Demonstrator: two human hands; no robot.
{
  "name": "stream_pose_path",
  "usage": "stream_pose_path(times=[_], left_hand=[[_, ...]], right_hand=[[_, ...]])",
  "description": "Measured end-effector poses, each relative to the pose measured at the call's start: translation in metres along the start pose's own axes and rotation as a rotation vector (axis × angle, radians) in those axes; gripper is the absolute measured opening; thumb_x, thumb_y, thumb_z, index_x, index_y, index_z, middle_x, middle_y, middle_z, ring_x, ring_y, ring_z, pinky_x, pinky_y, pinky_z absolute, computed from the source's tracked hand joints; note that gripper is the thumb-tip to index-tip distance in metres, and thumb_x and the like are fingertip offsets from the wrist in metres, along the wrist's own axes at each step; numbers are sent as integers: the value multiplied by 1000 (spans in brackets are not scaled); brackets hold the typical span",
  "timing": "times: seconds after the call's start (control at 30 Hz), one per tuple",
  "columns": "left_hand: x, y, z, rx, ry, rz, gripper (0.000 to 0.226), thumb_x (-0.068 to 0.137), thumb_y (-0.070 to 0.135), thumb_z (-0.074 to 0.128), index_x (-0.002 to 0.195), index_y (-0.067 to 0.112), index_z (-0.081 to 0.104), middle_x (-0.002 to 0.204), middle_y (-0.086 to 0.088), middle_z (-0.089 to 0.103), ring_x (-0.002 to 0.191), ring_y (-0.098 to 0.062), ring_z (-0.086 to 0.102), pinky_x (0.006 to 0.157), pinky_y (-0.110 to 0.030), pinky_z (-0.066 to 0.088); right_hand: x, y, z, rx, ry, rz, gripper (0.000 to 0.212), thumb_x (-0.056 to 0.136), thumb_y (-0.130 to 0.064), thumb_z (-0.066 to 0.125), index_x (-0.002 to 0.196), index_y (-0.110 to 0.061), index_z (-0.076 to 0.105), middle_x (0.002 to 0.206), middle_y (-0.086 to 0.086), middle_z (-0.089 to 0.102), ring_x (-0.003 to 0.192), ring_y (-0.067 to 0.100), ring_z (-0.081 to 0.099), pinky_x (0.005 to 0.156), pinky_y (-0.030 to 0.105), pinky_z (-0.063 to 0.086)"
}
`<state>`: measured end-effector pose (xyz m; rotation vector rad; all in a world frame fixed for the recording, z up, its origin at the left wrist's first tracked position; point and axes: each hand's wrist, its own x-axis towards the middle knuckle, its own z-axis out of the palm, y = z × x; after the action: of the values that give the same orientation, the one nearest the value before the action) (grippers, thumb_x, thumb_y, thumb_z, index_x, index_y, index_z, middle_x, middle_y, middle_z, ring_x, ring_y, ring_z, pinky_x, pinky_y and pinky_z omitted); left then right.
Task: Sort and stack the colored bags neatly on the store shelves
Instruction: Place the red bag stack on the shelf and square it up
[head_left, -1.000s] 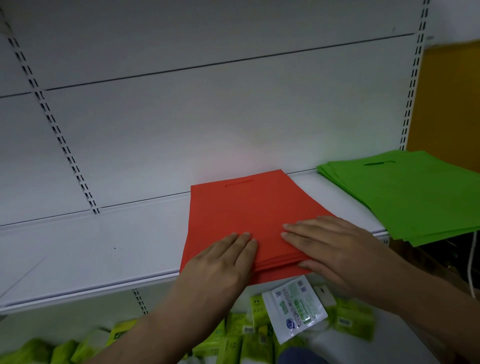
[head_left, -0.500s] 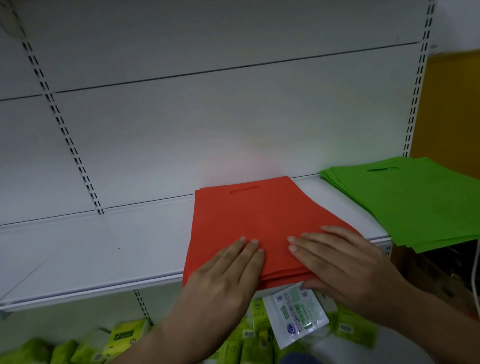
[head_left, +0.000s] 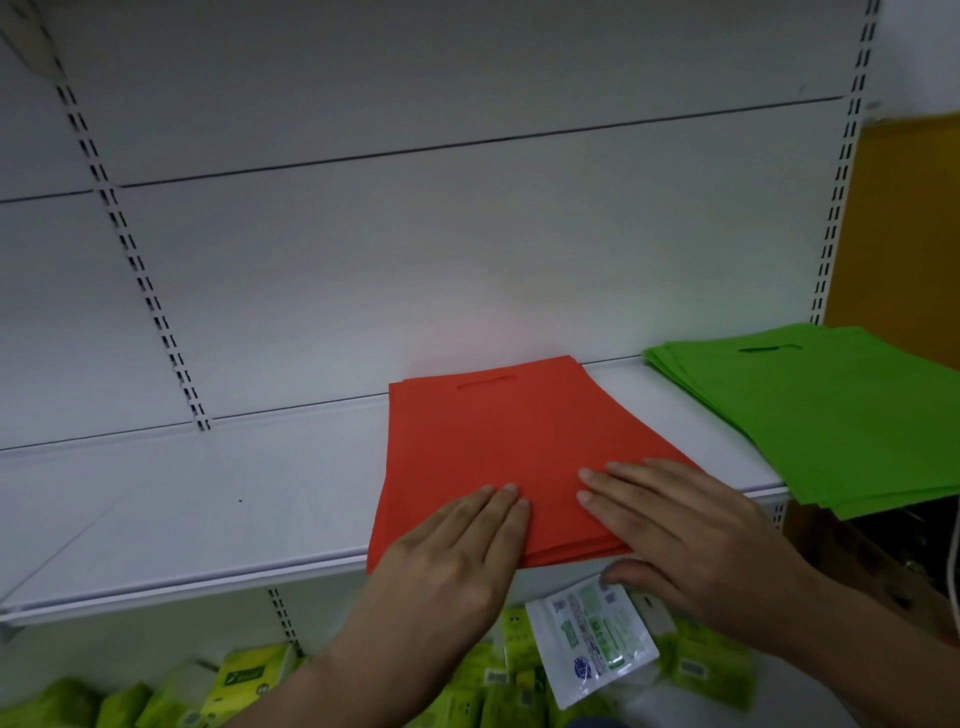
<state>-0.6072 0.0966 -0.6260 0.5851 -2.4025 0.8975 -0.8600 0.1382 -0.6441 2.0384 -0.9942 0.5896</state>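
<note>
Compared with a second ago, the red bag stack (head_left: 498, 457) sits further back on the shelf (head_left: 182, 499), left hand (head_left: 457, 551) and right hand (head_left: 691, 540) pressing flat, fingers straight, suggesting squaring is nearly complete

Nothing printed here can be read. The white sachet (head_left: 592, 644) just below the right hand (head_left: 691, 540) carries green print and a round blue mark, all too small to make out. The yellow-green packs (head_left: 244, 680) below the left hand (head_left: 457, 551) bear blurred labels.
</note>
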Motion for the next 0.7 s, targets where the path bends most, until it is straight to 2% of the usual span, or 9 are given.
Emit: stream_pose_path(times=[0.1, 0.17, 0.27, 0.37, 0.43, 0.5, 0.6, 0.7], left_hand=[[4, -6, 0, 6, -30, 9, 38, 79, 15, 58, 115, 8, 68, 116, -7, 68, 102, -19, 67, 85, -30, 53], [6, -9, 4, -22, -48, -8, 42, 73, 25, 70, 113, 11, 69, 113, -4, 69, 99, -17, 68, 82, -27, 54], [7, -9, 6, -86, -58, -49, 44, 78, 41, 61, 110, 13, 70, 112, -2, 70, 98, -15, 69, 80, -26, 54], [5, -9, 6, -72, -87, -36, 50, 67, 24, 80, 114, 13, 69, 116, -2, 69, 101, -16, 68, 83, -26, 54], [4, -10, 6, -82, -86, -43, 49, 67, 24, 75, 115, 14, 69, 117, -1, 68, 101, -15, 68, 82, -25, 54], [8, -11, 4, -154, -85, -84, 43, 74, 38, 64, 112, 19, 70, 114, 4, 70, 98, -12, 69, 76, -22, 55], [17, -14, -5, -243, -155, -174, 49, 75, 53, 40, 105, 30, 71, 106, 16, 70, 91, -2, 68, 64, -14, 51], [19, -19, -8, -252, -193, -183, 54, 75, 61, 37, 107, 32, 70, 108, 18, 69, 93, 0, 66, 68, -13, 49]], right_hand=[[1, 6, 3, 25, -5, -3, 36, 95, -15, 44, 130, -11, 52, 133, 6, 58, 117, 20, 59, 92, 40, 51], [5, 10, 2, 57, 6, 18, 36, 92, -13, 46, 125, -11, 60, 129, 4, 61, 113, 18, 62, 88, 38, 53], [8, 11, 3, 83, -1, 24, 35, 90, -17, 48, 120, -13, 65, 125, 2, 63, 110, 14, 63, 87, 36, 55], [7, 12, 2, 89, -24, 14, 35, 91, -19, 47, 120, -13, 65, 126, 2, 63, 110, 14, 63, 89, 36, 54], [8, 12, 0, 101, -52, 16, 36, 90, -22, 47, 120, -14, 65, 126, 1, 63, 110, 14, 63, 90, 35, 54], [12, 14, -3, 133, -86, 45, 39, 87, -28, 46, 120, -17, 66, 124, -3, 64, 108, 10, 64, 92, 33, 53], [18, 14, -9, 264, -117, 140, 42, 94, -43, 39, 120, -22, 65, 122, -10, 64, 108, 4, 62, 93, 27, 50], [20, 13, -11, 326, -135, 201, 52, 98, -52, 26, 122, -26, 63, 125, -12, 62, 112, 5, 60, 94, 30, 50]])
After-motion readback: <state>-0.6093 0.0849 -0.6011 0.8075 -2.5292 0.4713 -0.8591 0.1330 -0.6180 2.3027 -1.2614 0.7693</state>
